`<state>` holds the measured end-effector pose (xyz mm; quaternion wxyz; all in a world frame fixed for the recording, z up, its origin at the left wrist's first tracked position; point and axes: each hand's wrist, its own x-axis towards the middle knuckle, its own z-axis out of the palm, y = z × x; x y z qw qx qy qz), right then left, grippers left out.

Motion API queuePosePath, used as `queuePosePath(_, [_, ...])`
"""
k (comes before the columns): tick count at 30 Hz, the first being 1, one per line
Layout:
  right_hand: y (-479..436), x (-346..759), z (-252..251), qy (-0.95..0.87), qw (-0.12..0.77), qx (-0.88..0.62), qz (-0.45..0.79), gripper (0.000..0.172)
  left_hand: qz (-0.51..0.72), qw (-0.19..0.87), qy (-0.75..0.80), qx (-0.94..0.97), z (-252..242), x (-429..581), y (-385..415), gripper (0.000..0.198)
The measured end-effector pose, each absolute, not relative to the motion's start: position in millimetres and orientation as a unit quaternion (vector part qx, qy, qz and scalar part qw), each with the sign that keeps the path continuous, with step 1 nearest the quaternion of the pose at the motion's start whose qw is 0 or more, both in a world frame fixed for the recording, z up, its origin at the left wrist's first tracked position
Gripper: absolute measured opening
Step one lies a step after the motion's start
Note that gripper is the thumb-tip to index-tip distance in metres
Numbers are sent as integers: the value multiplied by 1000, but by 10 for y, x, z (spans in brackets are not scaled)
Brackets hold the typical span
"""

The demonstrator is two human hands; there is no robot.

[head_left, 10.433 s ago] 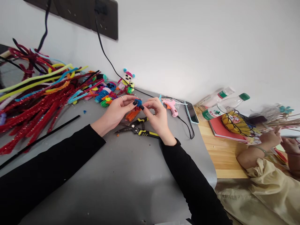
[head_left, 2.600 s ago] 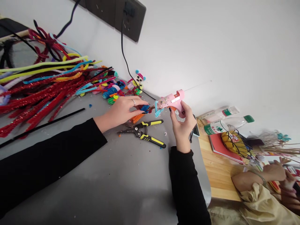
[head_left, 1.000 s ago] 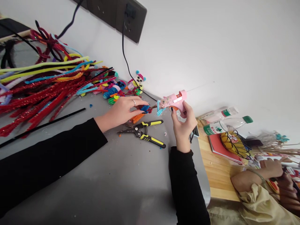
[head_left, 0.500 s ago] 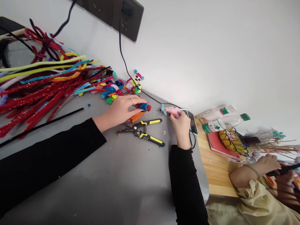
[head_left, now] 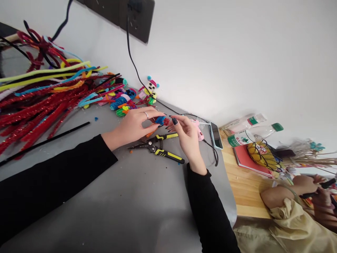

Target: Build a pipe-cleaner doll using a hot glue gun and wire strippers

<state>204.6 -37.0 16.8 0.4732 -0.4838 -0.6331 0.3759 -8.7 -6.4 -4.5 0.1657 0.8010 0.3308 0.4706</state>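
My left hand [head_left: 135,123] pinches a small fuzzy pipe-cleaner piece [head_left: 159,121], blue with a red end, and an orange part shows beneath it. Close to the red end is my right hand [head_left: 188,137], its fingers loosely bent and slightly apart, with nothing visible in them. Behind that hand lies a pink hot glue gun [head_left: 200,135], partly hidden. Yellow-and-black wire pliers [head_left: 152,147] rest spread on the grey table [head_left: 131,203] below both hands.
Many pipe cleaners [head_left: 52,95] pile up at the left, beside a long black one [head_left: 47,143]. Small fuzzy figures [head_left: 150,88] stand by the wall. A phone [head_left: 216,135] and plastic bottles [head_left: 240,138] are at the right. A co-worker's arm [head_left: 279,196] is at the far right.
My right hand has let go of the glue gun and moved left to the red end of the pipe-cleaner piece. My left hand keeps its pinch.
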Motion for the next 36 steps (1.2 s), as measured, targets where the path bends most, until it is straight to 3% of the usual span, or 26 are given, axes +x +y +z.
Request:
queuePosePath(8, [-401,1978,186,-586,478,-443,482,38,456,180,331,807,-22,-84,-61,27])
queuePosePath(23, [-395,1945,128,-578,510,-421,478,36,483,318,338,742,8,-57,-97,28])
queuePosePath(36, [-379,1970,118,-579,513,-428,468,39,463,449,355,677,62,-37,-104,55])
